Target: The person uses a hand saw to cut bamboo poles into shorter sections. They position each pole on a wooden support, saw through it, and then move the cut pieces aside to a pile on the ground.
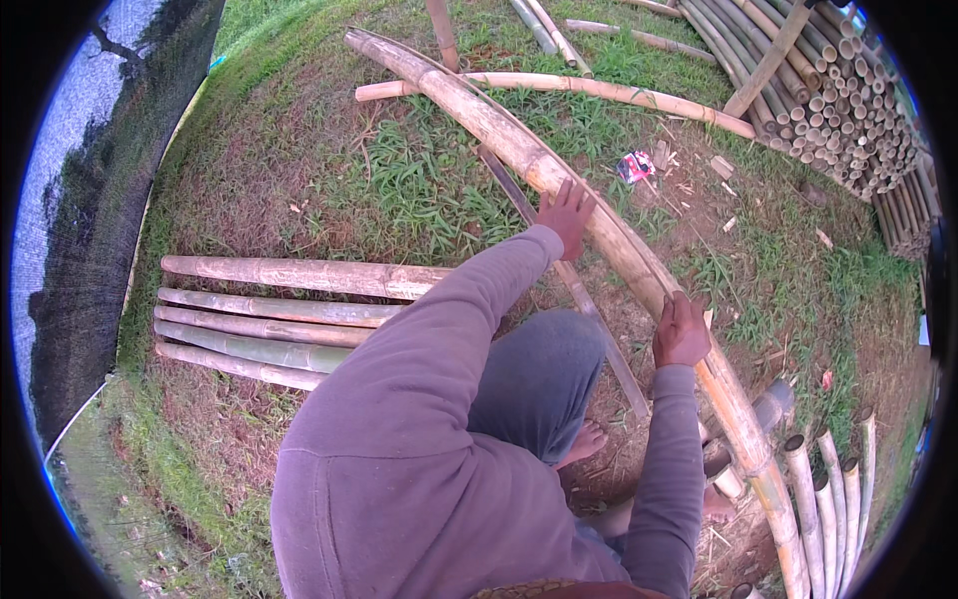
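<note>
A long pale bamboo pole point(499, 132) runs slantwise from the upper middle to the lower right, a dark lengthwise line along its far side. My left hand point(567, 218) lies on top of it with the fingers stretched out. Lower down the same pole, my right hand point(683, 331) is closed over its edge with bent fingers; anything small inside the fingers is hidden. Beneath the pole, a narrow flat grey-brown strip point(589, 304) slants past my bent knee; its material is unclear. The pole's upper part crosses another bamboo pole point(599, 90) near an upright post point(442, 35).
Several bamboo poles point(289, 275) lie side by side on the grass at left. Cut bamboo ends point(823, 489) stand at lower right. A large bamboo stack point(838, 120) fills the upper right, by a slanted post point(768, 60). Dark netting point(110, 170) borders the left; a red-and-white wrapper point(635, 167) lies on the ground.
</note>
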Motion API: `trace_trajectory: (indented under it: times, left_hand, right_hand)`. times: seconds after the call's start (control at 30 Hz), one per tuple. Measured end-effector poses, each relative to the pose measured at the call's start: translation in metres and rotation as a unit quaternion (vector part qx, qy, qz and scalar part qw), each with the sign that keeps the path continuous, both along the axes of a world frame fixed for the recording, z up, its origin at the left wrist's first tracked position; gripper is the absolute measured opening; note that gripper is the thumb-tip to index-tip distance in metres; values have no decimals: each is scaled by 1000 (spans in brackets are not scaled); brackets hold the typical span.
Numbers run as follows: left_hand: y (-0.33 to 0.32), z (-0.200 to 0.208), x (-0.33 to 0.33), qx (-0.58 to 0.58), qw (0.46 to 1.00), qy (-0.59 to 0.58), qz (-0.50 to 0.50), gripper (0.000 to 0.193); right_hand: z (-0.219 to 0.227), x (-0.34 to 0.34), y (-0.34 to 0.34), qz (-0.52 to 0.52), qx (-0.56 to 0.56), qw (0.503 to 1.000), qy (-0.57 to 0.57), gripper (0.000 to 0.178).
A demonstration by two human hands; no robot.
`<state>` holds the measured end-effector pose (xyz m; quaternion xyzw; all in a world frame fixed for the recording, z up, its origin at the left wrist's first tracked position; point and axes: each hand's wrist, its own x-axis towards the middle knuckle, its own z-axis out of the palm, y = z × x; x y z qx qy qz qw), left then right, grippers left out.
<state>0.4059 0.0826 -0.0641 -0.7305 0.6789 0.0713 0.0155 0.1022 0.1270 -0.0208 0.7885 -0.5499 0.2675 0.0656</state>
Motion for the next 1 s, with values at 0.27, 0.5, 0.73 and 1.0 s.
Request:
trace_trajectory:
  times: [0.27,0.5,0.73,1.0]
  left_hand:
    - [3,-1,1,-1,1000,6,9,121]
    - [-5,10,-10,55,998,10,-4,124]
    - [21,-31,6,-155,981,109,-30,103]
    - [11,8,-23,-283,930,14,-234,69]
  right_hand:
    - [-1,10,-8,5,-3,1000,8,15]
    - [-5,-6,-7,-3,3,1000,3,16]
    - [-18,-16,-21,46,78,994,-67,28]
    - [-26,-15,-24,-20,78,996,-41,24]
